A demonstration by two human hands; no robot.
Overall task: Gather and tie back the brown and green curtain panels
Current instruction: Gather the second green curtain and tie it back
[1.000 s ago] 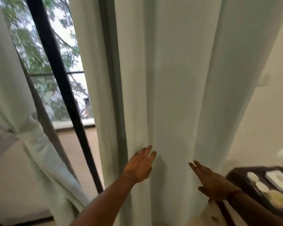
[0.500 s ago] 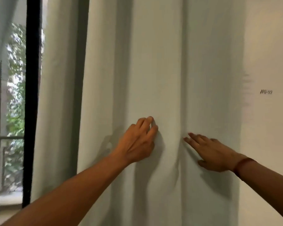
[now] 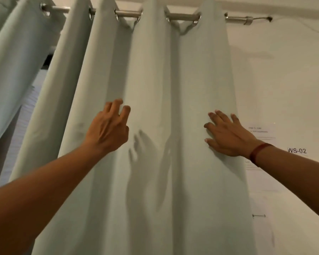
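A pale green curtain panel hangs in broad folds from metal eyelets on a steel rod. My left hand is held up in front of a fold, fingers spread and slightly curled, holding nothing; its shadow falls on the cloth. My right hand, with a red band at the wrist, lies flat and open against the panel's right edge. More pale green curtain hangs at the far left. No brown panel is in view.
A white wall runs along the right, with a paper notice and a label reading WS-02. The rod's end bracket sits at the top right. A dark gap shows between curtains at the left.
The view has tilted upward, so the rod and eyelets now show and the window is out of sight. Both hands have risen along the curtain and moved apart; the left hand has lifted off the cloth.
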